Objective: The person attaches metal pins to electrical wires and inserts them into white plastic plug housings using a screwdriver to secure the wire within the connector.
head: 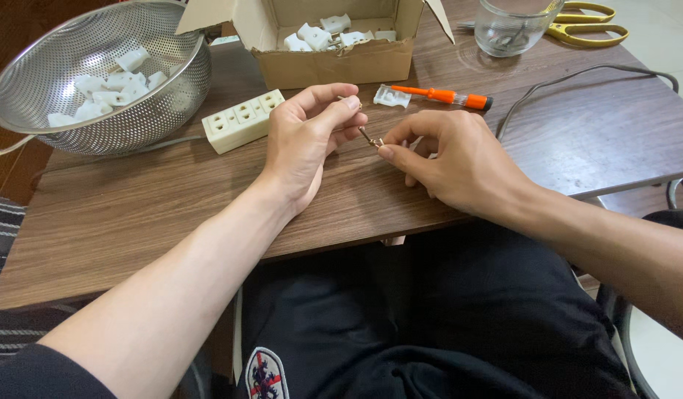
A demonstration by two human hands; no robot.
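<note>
Just in front of the open cardboard box [334,63], above the desk [134,199], both hands pinch one small brass metal piece [370,137]: left hand [304,144] curled around its far end, right hand [459,159] gripping its near tip between thumb and forefinger.

colander [97,44] w/ white parts; cardboard box [334,63]; screwdriver [441,96]; scissors [585,22]; glass [507,26]
</note>
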